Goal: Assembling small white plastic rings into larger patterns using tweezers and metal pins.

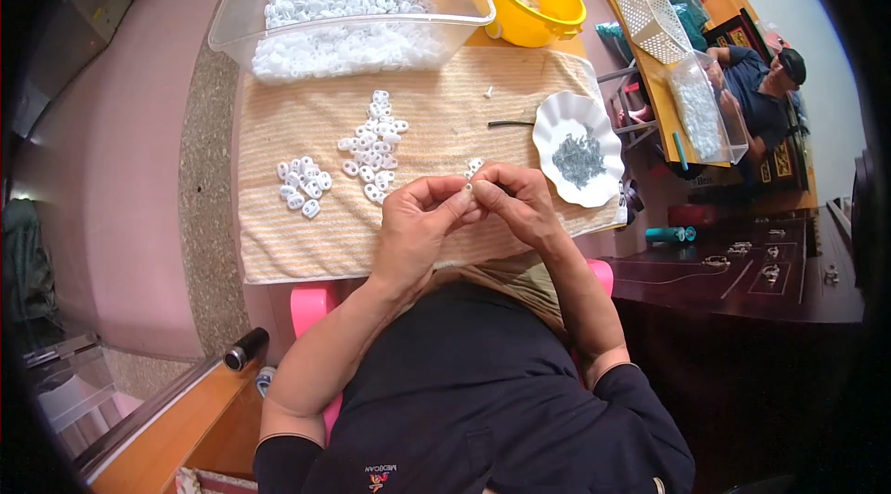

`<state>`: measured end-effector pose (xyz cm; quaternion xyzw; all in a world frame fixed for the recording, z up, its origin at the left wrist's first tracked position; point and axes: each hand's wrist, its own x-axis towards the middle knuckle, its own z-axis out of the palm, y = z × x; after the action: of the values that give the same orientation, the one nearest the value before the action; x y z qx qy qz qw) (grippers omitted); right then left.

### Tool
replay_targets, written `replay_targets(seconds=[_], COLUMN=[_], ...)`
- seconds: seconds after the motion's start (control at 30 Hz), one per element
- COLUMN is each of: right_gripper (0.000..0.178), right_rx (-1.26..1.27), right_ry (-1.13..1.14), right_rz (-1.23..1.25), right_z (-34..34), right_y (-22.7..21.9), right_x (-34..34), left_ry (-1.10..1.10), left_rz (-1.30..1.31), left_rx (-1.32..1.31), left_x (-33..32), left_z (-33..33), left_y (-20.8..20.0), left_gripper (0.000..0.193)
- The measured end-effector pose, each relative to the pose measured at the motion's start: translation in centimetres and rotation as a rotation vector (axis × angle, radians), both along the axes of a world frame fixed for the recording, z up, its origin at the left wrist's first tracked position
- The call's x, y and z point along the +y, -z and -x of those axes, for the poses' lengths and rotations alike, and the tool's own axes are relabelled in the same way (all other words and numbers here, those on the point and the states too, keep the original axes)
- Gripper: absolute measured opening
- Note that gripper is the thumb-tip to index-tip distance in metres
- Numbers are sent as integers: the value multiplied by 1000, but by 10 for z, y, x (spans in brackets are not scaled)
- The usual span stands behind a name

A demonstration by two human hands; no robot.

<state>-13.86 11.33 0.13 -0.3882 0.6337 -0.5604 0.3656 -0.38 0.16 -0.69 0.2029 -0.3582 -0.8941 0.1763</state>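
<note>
My left hand (419, 217) and my right hand (520, 201) meet over the near part of a striped towel (436, 136). Both are closed, thumbs and forefingers pinching a small white plastic piece (470, 186) between them; the fingers mostly cover it. Just beyond the fingertips lies another white piece (475, 164). To the left are a loose pile of white oval pieces with holes (374, 143) and a smaller cluster of similar pieces (303, 184). Right of my right hand, a white scalloped plate (549, 127) holds many tiny grey bits (579, 160), too small to name.
A clear plastic bin (469, 11) full of white pieces stands at the back, beside a yellow tub (555, 28). A thin dark stick (510, 123) lies by the plate. At the far right, a person (754, 85) sits at another table with a clear bin (733, 136).
</note>
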Motion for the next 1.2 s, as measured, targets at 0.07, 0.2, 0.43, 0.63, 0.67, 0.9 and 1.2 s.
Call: replay_targets(seconds=[0.07, 0.2, 0.43, 0.63, 0.67, 0.9, 1.2], right_gripper=[17, 17, 18, 20, 20, 20, 18], right_rx=[-37, -5, 13, 42, 44, -22, 12], right_ry=[4, -9, 6, 13, 15, 11, -28], right_rz=[24, 21, 23, -10, -23, 8, 15], right_z=[-1, 1, -4, -3, -2, -4, 1], right_y=[0, 3, -1, 1, 2, -5, -13], right_x=[-1, 0, -1, 0, 2, 1, -4], left_ry=[1, -4, -3, -5, -9, 10, 12], left_rz=[-11, -40, -44, -3, 2, 20, -54], left_rx=[-3, 0, -15, 17, 15, 14, 19], left_x=[0, 0, 1, 3, 4, 3, -1], left_z=[0, 0, -1, -2, -1, -1, -1], left_y=[0, -1, -2, 0, -1, -4, -3], left_gripper=[16, 16, 15, 15, 15, 15, 15])
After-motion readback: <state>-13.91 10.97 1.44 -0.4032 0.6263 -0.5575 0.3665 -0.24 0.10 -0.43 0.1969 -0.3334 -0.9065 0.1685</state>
